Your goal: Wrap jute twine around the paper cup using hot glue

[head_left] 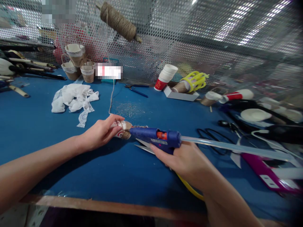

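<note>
My left hand [100, 132] is closed around a paper cup [121, 129] partly wrapped in brown twine, lying on its side just above the blue table. My right hand [183, 160] grips a blue hot glue gun [157, 138]; its nozzle touches the cup's twine-covered end. A clear glue stick [227, 146] sticks out of the gun's back to the right. A strand of twine [111, 97] runs from the cup up to a twine spool [118, 21] hung on the mesh wall.
White lace scraps [72, 99] lie at the left. Small twine-wrapped cup baskets [75, 63] stand at the back left. A stack of paper cups [165, 77], a yellow holder [195, 80], black scissors [224, 126] and a purple tool [267, 171] crowd the right side. The table's wooden edge [106, 206] runs along the front.
</note>
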`<state>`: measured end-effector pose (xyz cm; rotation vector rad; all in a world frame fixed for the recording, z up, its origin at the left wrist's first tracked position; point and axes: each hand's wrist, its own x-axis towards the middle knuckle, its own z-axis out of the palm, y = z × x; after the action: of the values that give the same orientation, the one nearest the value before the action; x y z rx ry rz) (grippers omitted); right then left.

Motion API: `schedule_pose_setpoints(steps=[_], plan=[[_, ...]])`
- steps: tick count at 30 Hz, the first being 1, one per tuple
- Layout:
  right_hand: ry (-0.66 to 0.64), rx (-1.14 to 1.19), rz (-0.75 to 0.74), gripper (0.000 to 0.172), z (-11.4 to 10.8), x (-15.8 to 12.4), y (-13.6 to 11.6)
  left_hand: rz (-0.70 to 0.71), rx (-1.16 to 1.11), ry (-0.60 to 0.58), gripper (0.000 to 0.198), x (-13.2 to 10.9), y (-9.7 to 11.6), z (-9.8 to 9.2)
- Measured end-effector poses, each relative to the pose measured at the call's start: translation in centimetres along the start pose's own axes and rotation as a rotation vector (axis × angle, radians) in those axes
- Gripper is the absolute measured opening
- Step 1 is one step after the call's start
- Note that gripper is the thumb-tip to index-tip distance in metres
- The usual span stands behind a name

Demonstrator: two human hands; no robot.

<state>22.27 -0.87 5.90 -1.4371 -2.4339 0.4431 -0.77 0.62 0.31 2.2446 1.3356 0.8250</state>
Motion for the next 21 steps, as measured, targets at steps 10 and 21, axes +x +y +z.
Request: schedule_pose_setpoints(steps=[10, 21], plan=[[0.067, 0.079, 0.11, 0.03, 0.16, 0.07, -0.17, 0.118, 0.055, -0.003, 0.028, -0.28, -0.4, 0.16], [-0.03, 0.244, 0.307, 0.031, 0.04, 0.87, -0.21, 0.299, 0.106, 0.024, 0.026, -0.42, -0.83, 0.38]])
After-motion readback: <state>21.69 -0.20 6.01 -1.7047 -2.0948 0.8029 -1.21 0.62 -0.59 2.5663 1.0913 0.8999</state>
